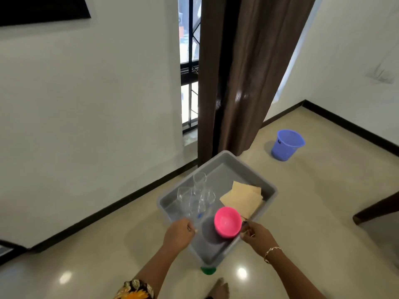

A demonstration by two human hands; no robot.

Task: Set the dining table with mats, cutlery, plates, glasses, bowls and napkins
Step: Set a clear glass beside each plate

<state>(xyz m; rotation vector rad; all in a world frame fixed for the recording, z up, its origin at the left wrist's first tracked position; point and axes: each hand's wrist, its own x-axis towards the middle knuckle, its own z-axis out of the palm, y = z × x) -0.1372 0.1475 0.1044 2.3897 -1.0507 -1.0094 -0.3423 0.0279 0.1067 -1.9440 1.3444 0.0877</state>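
Head view shows a grey tub (pixel 220 167) carried above the floor, holding clear glasses (pixel 195 197) at 10 o'clock, tan napkins (pixel 243 199) at 2 o'clock and a pink bowl (pixel 227 222) nearest the person. Left hand (pixel 179 234) and right hand (pixel 257 235) are each clamped on the tub's near rim, well apart. Judging by this, the step is hauling supplies; next calls for level carrying towards the dark table corner (pixel 375 209) at 3 o'clock.

grey tub (pixel 248 167) holds a pink bowl (pixel 227 221), clear glasses (pixel 195 197) at ten o'clock of it, tan napkins (pixel 243 199) at one. blue bucket (pixel 287 144), brown curtain (pixel 241 72), floral sleeve (pixel 135 289), beige floor (pixel 323 212).
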